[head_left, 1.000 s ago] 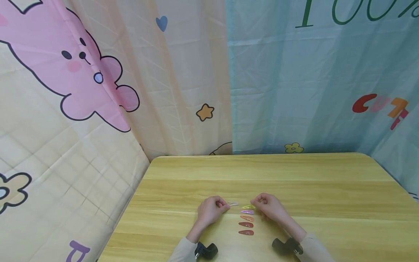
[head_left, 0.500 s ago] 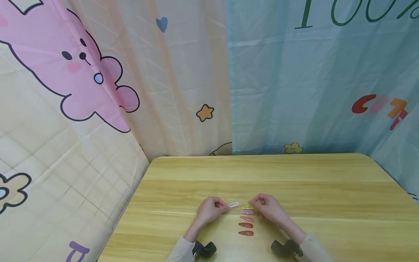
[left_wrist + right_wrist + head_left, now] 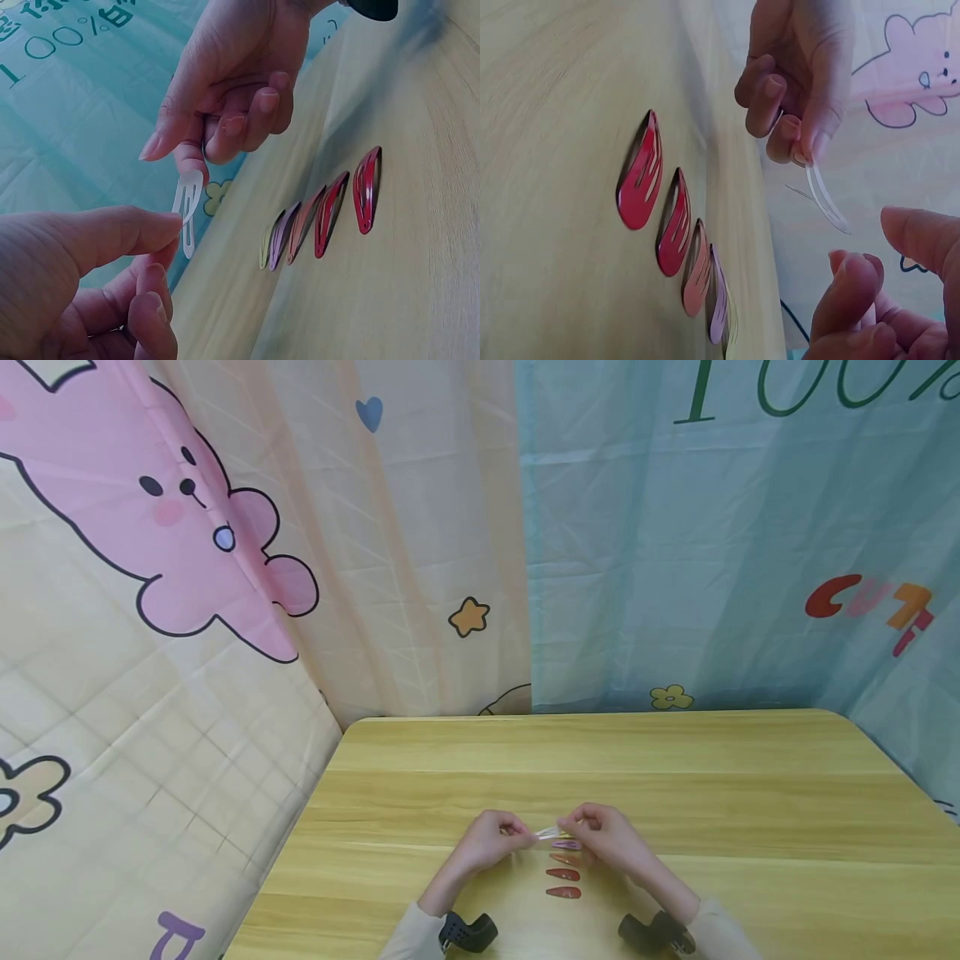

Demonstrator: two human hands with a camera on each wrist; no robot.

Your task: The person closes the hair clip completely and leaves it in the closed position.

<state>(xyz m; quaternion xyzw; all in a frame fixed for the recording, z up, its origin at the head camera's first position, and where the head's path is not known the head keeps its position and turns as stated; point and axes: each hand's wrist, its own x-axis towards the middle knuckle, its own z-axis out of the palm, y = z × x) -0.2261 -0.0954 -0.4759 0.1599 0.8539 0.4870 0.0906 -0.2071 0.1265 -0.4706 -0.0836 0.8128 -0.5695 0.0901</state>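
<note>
My left hand (image 3: pixel 491 839) pinches a white snap hair clip (image 3: pixel 187 210) between thumb and fingers above the table. In the right wrist view the clip's thin prong stands away from its frame. My right hand (image 3: pixel 611 835) is at the clip's broad end, thumb and forefinger spread apart; whether a fingertip touches it I cannot tell. Below lie more snap clips in a column: a yellow one (image 3: pixel 265 244), a lilac one (image 3: pixel 566 844), an orange one (image 3: pixel 566 860), a red one (image 3: pixel 562 875) and a second red one (image 3: pixel 563 892) nearest me.
The clips lie on a light wooden table (image 3: pixel 420 752). Printed cloth hangs behind it: a blue curtain (image 3: pixel 645 543) at right, a cream one (image 3: pixel 435 527) with a pink rabbit at left. Black wrist mounts (image 3: pixel 468 933) sit on both forearms.
My left hand has shifted slightly right with the white clip, turning it a little. My right hand has moved left towards it, and the yellow clip is now mostly covered in the head view.
</note>
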